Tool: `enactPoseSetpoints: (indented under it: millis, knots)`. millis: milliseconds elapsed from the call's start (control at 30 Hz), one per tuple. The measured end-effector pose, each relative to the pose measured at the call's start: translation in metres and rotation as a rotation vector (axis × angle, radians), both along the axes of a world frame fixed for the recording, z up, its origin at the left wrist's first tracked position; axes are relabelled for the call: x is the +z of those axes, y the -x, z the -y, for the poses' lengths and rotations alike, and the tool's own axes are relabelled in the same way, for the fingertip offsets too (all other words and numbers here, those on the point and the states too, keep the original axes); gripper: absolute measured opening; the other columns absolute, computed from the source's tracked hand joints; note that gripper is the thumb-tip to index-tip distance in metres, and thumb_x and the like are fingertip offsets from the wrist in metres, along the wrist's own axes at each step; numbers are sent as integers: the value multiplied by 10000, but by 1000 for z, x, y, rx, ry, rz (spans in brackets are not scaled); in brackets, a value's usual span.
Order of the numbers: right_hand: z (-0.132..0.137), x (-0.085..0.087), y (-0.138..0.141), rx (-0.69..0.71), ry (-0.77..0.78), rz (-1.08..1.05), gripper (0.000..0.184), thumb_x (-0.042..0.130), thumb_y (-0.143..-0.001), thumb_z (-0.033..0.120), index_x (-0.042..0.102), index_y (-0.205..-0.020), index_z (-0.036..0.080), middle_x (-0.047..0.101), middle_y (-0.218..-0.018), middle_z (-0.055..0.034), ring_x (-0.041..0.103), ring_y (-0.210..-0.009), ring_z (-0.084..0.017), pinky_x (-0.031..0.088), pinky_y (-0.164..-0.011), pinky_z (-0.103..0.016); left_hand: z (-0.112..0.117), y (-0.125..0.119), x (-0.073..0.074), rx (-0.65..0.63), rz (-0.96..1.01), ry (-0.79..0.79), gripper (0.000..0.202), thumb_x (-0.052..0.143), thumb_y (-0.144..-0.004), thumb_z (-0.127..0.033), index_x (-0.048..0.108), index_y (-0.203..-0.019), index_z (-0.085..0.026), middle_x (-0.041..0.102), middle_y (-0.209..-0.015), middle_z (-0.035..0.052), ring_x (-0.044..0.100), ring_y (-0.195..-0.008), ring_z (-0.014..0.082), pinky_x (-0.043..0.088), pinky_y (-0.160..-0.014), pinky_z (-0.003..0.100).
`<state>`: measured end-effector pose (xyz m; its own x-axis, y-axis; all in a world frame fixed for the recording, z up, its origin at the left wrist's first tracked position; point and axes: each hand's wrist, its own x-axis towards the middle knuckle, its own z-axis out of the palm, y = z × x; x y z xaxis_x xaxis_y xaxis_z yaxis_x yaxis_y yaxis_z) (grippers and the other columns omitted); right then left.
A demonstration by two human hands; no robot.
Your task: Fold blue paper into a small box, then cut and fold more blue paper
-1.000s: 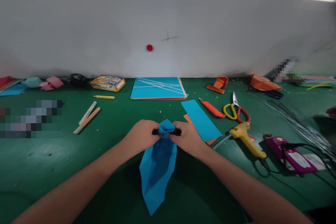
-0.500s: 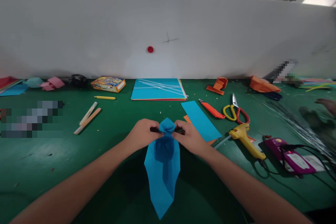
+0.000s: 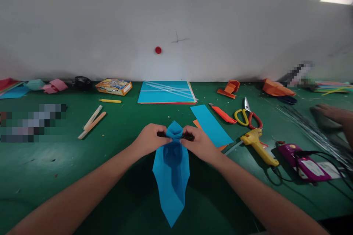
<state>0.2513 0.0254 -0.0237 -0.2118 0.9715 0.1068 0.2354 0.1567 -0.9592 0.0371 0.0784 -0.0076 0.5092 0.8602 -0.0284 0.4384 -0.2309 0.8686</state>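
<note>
A folded piece of blue paper (image 3: 171,180) hangs between my two hands, its long body running down toward me to a point. Near its top it narrows to a pinched neck, above which a small curled part stands up. My left hand (image 3: 151,138) grips the neck from the left, thumb and fingers closed on it. From the right, my right hand (image 3: 197,141) pinches the same neck. A flat blue paper strip (image 3: 211,125) lies beside my right hand, over an orange piece that mostly stays hidden.
Right of my hands are a red cutter (image 3: 224,114), scissors (image 3: 248,114), a yellow glue gun (image 3: 259,147) and a purple power strip (image 3: 302,161) with cables. Stacked coloured paper (image 3: 165,97) lies by the white partition. Another person's hand (image 3: 333,113) is at the far right.
The paper's lower tip has swung slightly right while both my hands keep their grip. At the far right, the other person's hand has reached further in over the table.
</note>
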Motion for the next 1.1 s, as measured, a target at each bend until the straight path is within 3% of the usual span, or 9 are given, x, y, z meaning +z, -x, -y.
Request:
enactPoseSetpoints:
  millis: [100, 233, 633, 833, 967, 1100]
  knots:
    - [-2, -3, 0, -66, -31, -7, 189, 677, -789, 256, 670, -975, 222, 660, -916, -15, 629, -827, -194, 498, -718, -330, -1, 1, -3, -9, 22, 10, 161, 763, -721, -317, 794, -777, -169, 778, -775, 30, 722, -772, 237, 557, -737, 323]
    - [-5, -6, 4, -146, -85, -42, 264, 703, -783, 286, 647, -1035, 232, 602, -885, 0, 597, -791, -180, 493, -695, -324, -2, 0, -6, -28, 52, 18, 211, 742, -738, -333, 795, -853, -164, 785, -822, 40, 728, -800, 248, 563, -765, 345]
    - [-3, -6, 11, -122, -106, -66, 315, 719, -807, 278, 625, -1105, 238, 609, -831, 18, 604, -753, -178, 502, -680, -330, -5, 0, -10, -27, 103, -17, 178, 747, -733, -312, 760, -833, -166, 781, -869, 34, 716, -853, 251, 557, -819, 358]
    - [-5, -15, 11, -112, -125, -46, 342, 712, -833, 297, 626, -1158, 234, 646, -902, -11, 636, -807, -191, 532, -711, -333, -4, 2, -11, -36, 134, -55, 243, 723, -762, -342, 791, -925, -174, 789, -893, 40, 721, -850, 243, 547, -782, 332]
    - [-6, -18, 10, -108, -122, -5, 262, 707, -849, 316, 688, -1096, 229, 707, -968, -45, 647, -812, -198, 537, -722, -343, -5, 5, -11, -36, 133, -104, 201, 736, -756, -351, 800, -834, -176, 767, -847, 42, 706, -793, 216, 531, -734, 303]
    - [-5, -13, 8, -92, -113, 51, 148, 694, -863, 337, 727, -953, 224, 725, -879, -30, 654, -776, -197, 513, -692, -327, -4, 6, -11, -39, 110, -137, 173, 732, -773, -351, 800, -791, -192, 767, -839, 34, 705, -768, 195, 521, -692, 273]
